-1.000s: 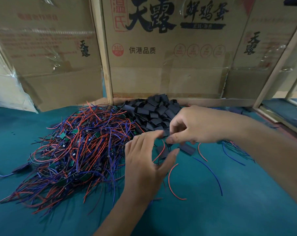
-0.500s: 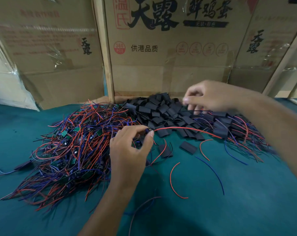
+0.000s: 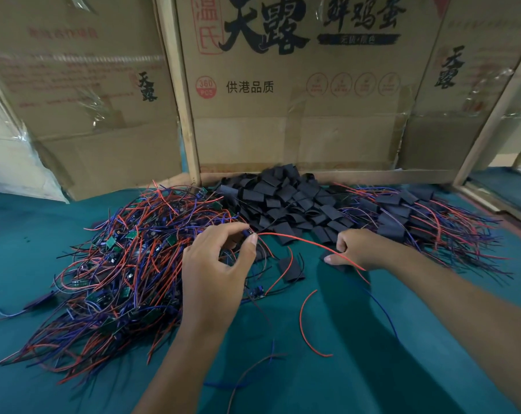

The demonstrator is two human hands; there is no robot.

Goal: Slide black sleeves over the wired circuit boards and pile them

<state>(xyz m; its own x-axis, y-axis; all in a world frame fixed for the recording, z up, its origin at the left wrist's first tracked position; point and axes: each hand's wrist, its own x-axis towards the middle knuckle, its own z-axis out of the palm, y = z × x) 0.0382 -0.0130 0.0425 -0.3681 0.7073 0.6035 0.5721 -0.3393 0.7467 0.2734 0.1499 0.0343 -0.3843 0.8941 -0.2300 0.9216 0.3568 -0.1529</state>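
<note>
Your left hand [image 3: 214, 273] pinches a wired board's end at the red wire [image 3: 307, 242]; your right hand [image 3: 353, 249] pinches a black sleeve [image 3: 331, 259] on the green tabletop [image 3: 372, 369], beside the sleeve heap [image 3: 286, 201].

Printed cardboard boxes [image 3: 298, 85] stand behind a teal table cover [image 3: 432, 369] (a white, possibly plastic, sheet [image 3: 11, 162] far left).

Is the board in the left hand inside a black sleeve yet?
No. The left hand pinches it bare; the right hand pinches a black sleeve.
</note>
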